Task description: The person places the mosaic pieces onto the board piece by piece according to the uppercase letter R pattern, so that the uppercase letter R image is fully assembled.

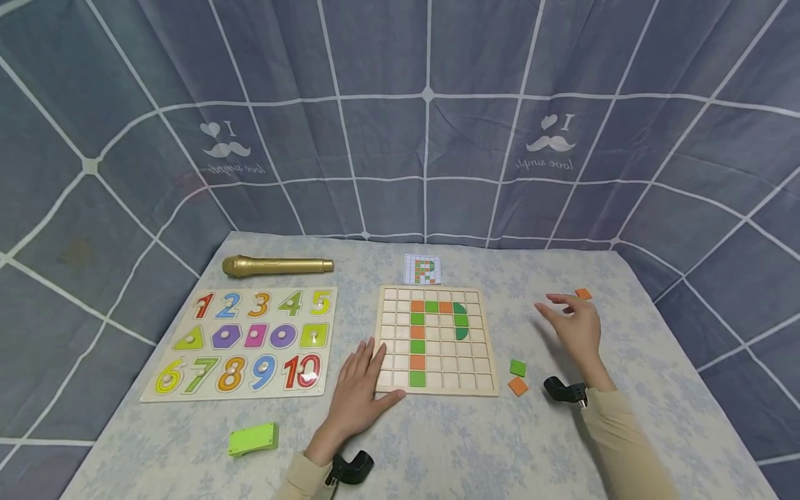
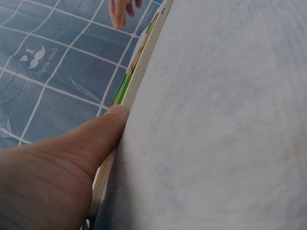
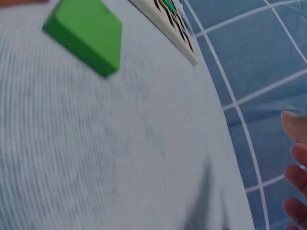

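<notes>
While my left hand lies with fingers spread at the near left corner of the grid board, its thumb bears on the near edge. The board sits on the table, in front of me: pale wood, flat, divided by thin ridges into square compartments.

Condition of the pattern: one column of six square tiles runs down to the near row, alternating orange and green, orange at the far end. From that far orange tile a row leads right: green, orange, then a green piece with a rounded outer corner. Below this follow a green square and a second rounded green piece. All appear seated in their compartments; finish is bright and even.

My right hand is raised to the right of the board, fingers bent, thumb and forefinger apart, gripping nothing that I can see. Near it lies a loose orange tile. Closer to the board's near right corner lie a loose green tile and a second orange one, each turned askew.

Beyond the board's far edge is a pattern card printed with coloured squares. To the left lies a number puzzle.
</notes>
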`<state>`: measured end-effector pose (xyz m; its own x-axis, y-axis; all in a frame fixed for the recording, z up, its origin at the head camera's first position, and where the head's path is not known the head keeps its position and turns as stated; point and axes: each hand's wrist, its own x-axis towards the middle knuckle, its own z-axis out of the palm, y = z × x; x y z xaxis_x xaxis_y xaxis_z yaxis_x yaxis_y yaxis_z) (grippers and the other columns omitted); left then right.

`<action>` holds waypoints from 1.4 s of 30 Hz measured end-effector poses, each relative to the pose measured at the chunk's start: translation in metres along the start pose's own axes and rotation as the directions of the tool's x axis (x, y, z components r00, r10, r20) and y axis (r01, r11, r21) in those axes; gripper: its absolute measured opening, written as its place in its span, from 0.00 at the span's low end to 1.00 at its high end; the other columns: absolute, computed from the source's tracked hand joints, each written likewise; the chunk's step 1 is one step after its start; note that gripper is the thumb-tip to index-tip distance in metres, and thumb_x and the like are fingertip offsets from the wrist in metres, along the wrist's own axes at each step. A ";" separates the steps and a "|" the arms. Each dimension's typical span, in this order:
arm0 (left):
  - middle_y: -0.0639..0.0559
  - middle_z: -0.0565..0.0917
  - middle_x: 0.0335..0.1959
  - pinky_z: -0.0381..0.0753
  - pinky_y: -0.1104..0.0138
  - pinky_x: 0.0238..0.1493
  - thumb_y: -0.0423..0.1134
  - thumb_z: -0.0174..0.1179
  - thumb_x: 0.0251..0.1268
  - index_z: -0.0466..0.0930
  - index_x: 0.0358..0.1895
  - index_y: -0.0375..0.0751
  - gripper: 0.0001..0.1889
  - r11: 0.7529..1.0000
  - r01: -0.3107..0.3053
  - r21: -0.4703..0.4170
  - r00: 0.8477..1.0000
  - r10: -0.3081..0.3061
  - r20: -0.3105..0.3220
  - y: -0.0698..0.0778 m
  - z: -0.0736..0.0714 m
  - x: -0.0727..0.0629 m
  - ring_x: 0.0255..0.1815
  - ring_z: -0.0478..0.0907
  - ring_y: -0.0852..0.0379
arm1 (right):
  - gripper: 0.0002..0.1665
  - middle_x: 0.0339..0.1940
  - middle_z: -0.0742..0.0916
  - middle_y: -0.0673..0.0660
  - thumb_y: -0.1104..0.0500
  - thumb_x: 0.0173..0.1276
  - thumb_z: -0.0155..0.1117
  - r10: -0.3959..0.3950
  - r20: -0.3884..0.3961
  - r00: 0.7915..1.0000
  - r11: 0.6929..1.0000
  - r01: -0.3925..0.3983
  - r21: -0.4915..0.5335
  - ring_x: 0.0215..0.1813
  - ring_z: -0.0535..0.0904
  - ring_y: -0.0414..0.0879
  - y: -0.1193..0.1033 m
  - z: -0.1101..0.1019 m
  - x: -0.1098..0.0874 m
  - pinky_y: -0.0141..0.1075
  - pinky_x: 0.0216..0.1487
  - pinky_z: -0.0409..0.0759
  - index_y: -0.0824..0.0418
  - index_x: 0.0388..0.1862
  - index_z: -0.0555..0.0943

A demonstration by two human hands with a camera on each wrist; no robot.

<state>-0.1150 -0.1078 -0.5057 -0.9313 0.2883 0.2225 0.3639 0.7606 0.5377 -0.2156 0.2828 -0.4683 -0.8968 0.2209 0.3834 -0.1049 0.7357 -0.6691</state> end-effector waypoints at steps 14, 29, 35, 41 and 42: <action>0.33 0.54 0.72 0.43 0.50 0.70 0.58 0.61 0.58 0.58 0.72 0.33 0.45 1.000 0.019 -0.006 0.999 -0.019 0.026 0.000 -0.001 -0.001 0.74 0.44 0.39 | 0.22 0.49 0.81 0.69 0.56 0.60 0.71 0.158 0.014 0.987 0.977 -0.154 -0.149 0.40 0.69 0.59 0.022 -0.023 -0.002 0.45 0.34 0.64 0.68 0.49 0.83; 0.34 0.54 0.72 0.44 0.50 0.70 0.58 0.61 0.59 0.58 0.72 0.33 0.45 1.000 0.027 -0.006 0.999 -0.027 0.031 0.001 -0.002 0.000 0.74 0.44 0.40 | 0.22 0.48 0.81 0.71 0.55 0.62 0.69 0.194 0.130 0.972 0.967 -0.167 -0.194 0.43 0.70 0.63 0.033 -0.026 -0.005 0.50 0.35 0.66 0.71 0.48 0.83; 0.34 0.54 0.72 0.43 0.50 0.70 0.59 0.60 0.59 0.57 0.72 0.34 0.45 1.000 0.029 -0.001 0.999 -0.029 0.035 0.000 -0.001 0.001 0.74 0.44 0.40 | 0.21 0.46 0.82 0.71 0.54 0.61 0.70 0.211 0.151 0.966 0.963 -0.179 -0.200 0.41 0.70 0.63 0.033 -0.027 -0.007 0.50 0.34 0.67 0.71 0.45 0.84; 0.34 0.54 0.72 0.43 0.50 0.70 0.59 0.61 0.59 0.57 0.72 0.33 0.45 0.999 0.032 -0.003 0.999 -0.032 0.040 0.000 -0.001 0.000 0.74 0.44 0.40 | 0.21 0.45 0.81 0.71 0.54 0.62 0.68 0.245 0.181 0.953 0.956 -0.207 -0.208 0.43 0.70 0.63 0.036 -0.027 -0.008 0.51 0.35 0.68 0.71 0.45 0.83; 0.34 0.54 0.73 0.43 0.50 0.70 0.59 0.61 0.59 0.57 0.72 0.33 0.45 0.999 0.033 -0.003 0.999 -0.033 0.042 0.001 -0.002 0.000 0.74 0.44 0.40 | 0.21 0.45 0.81 0.71 0.54 0.62 0.68 0.250 0.182 0.951 0.955 -0.212 -0.209 0.43 0.70 0.63 0.037 -0.026 -0.008 0.51 0.35 0.68 0.71 0.46 0.83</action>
<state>-0.1152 -0.1082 -0.5040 -0.9425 0.2872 0.1707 0.3331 0.7681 0.5468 -0.2008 0.3247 -0.4793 -0.9572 0.2778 0.0811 0.1793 0.7893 -0.5872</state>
